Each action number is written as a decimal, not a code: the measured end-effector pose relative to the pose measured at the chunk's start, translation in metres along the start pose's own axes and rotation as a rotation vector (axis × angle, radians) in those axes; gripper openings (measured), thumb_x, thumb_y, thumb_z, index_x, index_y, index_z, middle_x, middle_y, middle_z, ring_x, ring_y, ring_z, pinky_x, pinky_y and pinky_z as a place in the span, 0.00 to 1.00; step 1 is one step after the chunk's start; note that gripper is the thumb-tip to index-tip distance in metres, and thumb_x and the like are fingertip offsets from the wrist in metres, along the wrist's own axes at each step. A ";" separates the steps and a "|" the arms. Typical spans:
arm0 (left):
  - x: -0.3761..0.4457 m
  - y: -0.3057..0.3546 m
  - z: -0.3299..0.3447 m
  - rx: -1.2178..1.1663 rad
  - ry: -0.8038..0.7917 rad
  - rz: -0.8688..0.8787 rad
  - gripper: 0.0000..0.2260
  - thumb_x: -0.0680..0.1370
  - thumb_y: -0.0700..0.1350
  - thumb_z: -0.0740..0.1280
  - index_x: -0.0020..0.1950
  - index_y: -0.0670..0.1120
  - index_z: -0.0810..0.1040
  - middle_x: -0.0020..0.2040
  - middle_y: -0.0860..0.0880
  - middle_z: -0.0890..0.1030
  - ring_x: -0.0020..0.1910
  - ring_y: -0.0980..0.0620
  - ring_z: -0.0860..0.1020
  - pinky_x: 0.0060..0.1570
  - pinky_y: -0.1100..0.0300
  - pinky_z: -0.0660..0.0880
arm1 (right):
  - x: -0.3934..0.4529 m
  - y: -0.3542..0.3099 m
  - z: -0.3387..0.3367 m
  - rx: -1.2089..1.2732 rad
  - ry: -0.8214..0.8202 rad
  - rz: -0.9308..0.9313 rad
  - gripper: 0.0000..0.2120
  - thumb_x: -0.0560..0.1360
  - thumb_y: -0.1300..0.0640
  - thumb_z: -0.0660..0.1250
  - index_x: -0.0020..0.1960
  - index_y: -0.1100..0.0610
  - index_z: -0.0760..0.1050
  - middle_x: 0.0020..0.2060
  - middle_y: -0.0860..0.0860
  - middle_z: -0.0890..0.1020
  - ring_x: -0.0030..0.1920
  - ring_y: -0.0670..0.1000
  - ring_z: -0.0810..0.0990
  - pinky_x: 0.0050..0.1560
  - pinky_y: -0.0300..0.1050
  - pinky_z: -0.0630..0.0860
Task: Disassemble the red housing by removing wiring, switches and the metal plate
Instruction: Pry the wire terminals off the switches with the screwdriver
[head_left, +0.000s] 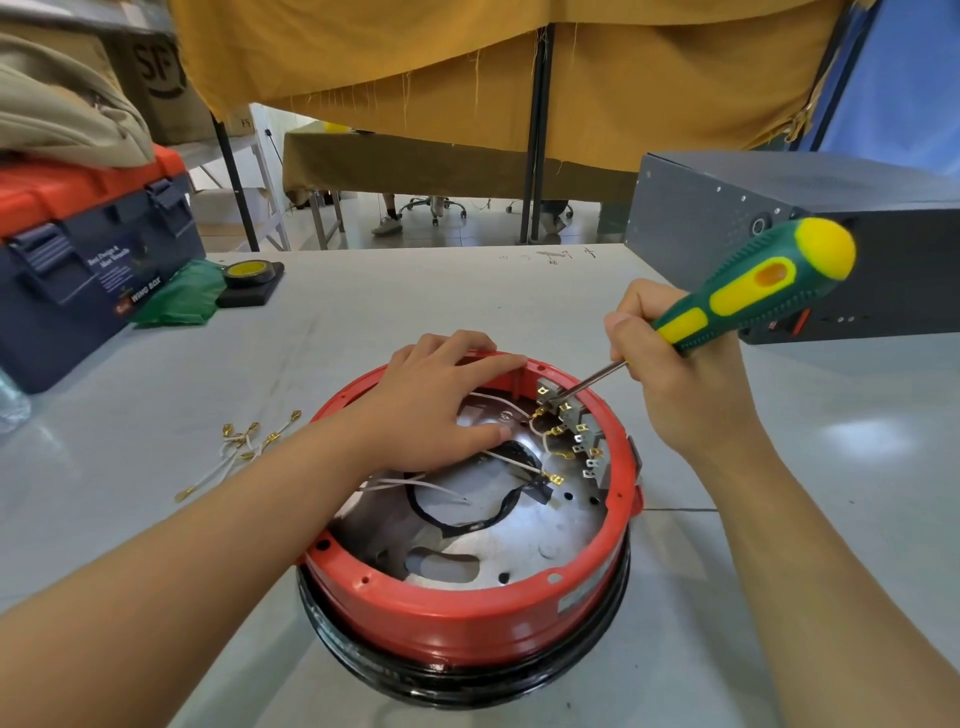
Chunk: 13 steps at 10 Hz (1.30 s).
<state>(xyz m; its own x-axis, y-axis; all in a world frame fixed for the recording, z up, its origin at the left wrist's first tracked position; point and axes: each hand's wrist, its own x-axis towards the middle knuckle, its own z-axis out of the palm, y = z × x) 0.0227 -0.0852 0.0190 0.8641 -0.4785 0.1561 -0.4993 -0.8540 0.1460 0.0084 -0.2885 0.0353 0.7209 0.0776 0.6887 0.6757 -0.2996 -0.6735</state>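
one red housing (467, 618), round and open on top, sits on a black ring base (467, 680) near the front edge of the grey table (363, 291), between the person's two forearms. inside it lies the shiny metal plate (519, 540), with white wires (415, 486) and a black sleeved cable (467, 527) looping across it. a row of grey switches (582, 431) with brass terminals lines the inner wall on the far right side.

the left hand (436, 405) lies over the far part of the housing, fingers spread and fairly straight; the fingertips rest on the far rim and the thumb presses down on the plate. the right hand (680, 374) hovers just beyond the right rim, its fingers curled round the green and yellow screwdriver (748, 291). the tool's metal shaft slants down into the housing and its tip meets the farthest switch in the row.

several loose white wires with brass connectors (244, 447) lie on the table left of the housing, near the left forearm. farther left stands a blue and orange toolbox (88, 249), with a roll of tape (249, 273) beside it. a grey metal case (779, 208) stands behind the right hand.
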 end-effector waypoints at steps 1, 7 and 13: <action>0.000 -0.001 0.001 0.003 0.005 0.004 0.28 0.75 0.62 0.61 0.74 0.63 0.57 0.72 0.55 0.60 0.69 0.49 0.59 0.69 0.51 0.57 | -0.002 -0.001 0.003 -0.065 -0.045 -0.049 0.13 0.73 0.61 0.60 0.31 0.62 0.63 0.25 0.50 0.64 0.28 0.43 0.65 0.31 0.31 0.61; 0.000 0.000 0.001 0.016 0.016 0.012 0.28 0.75 0.61 0.62 0.74 0.62 0.58 0.72 0.54 0.60 0.69 0.48 0.59 0.68 0.50 0.57 | 0.000 0.011 0.008 0.219 0.101 0.172 0.14 0.69 0.61 0.59 0.30 0.63 0.56 0.23 0.47 0.61 0.24 0.42 0.60 0.26 0.30 0.58; 0.003 -0.009 -0.002 0.194 -0.048 0.002 0.32 0.74 0.65 0.59 0.75 0.64 0.50 0.73 0.52 0.57 0.67 0.45 0.60 0.64 0.49 0.61 | -0.008 0.011 0.011 -0.053 0.062 -0.049 0.13 0.74 0.61 0.59 0.31 0.57 0.63 0.24 0.47 0.65 0.28 0.41 0.66 0.31 0.31 0.63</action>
<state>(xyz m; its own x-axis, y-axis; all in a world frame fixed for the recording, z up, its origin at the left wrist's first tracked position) 0.0298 -0.0784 0.0198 0.8676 -0.4853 0.1087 -0.4833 -0.8743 -0.0459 0.0114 -0.2820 0.0197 0.6751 0.0351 0.7369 0.6999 -0.3465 -0.6246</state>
